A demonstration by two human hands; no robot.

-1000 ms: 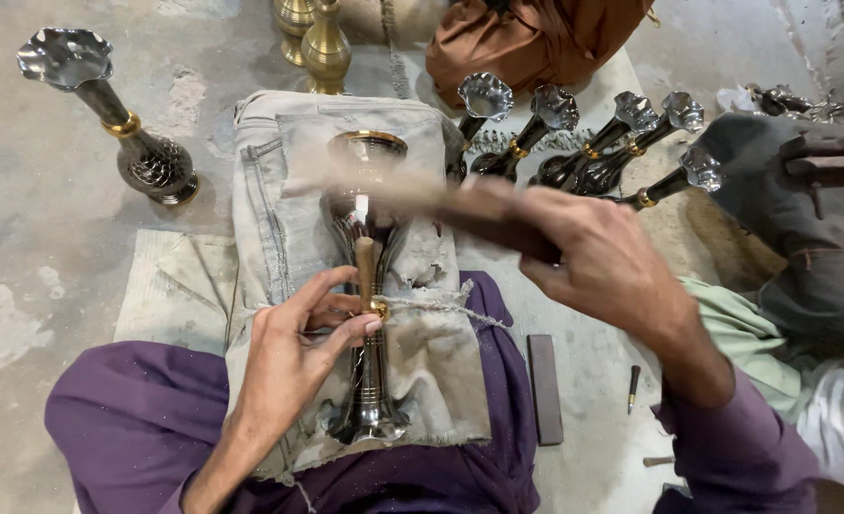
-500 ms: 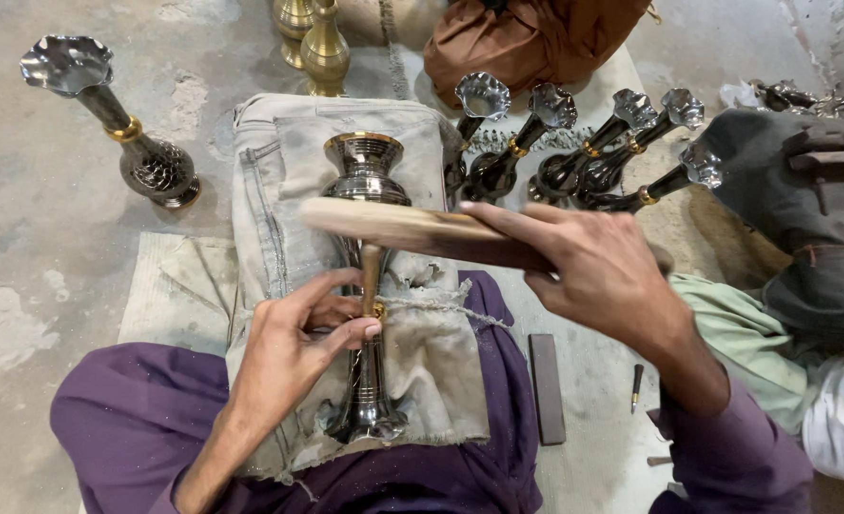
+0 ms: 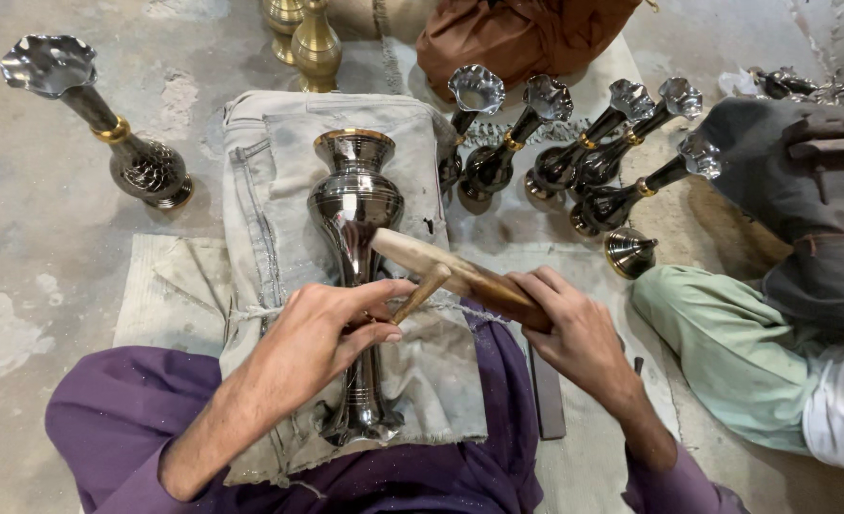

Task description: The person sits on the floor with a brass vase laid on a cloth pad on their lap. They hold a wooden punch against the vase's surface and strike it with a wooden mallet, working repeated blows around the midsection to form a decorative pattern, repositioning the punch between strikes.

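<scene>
Currently: dark metal vase (image 3: 355, 214) lies lengthwise on a grey cloth pad (image 3: 279, 181) across the person's lap, mouth pointing away, foot toward the body.

Left hand (image 3: 322, 333) is curled around the vase's narrow neck, also pinching a small wooden peg (image 3: 419, 293) against it between thumb and fingers. Peg tilts up to the right, its tip touching the mallet.

Right hand (image 3: 569, 328) is clenched on the handle of a wooden mallet (image 3: 441, 266). Mallet's pale end sits over the neck, just right of the vase body, touching or just above the metal, can't tell which.

Surroundings:
- tall fluted vase (image 3: 98, 124) stands upright far left on the concrete floor (image 3: 22, 238)
- row of five similar vases (image 3: 574, 143) lies tilted, top right of the pad
- two brass vases (image 3: 308, 38) at top edge
- small metal cone (image 3: 629, 252) near the row
- flat dark bar (image 3: 548, 400) on the floor by the right forearm
- another person's green-trousered leg (image 3: 726, 352) at right
</scene>
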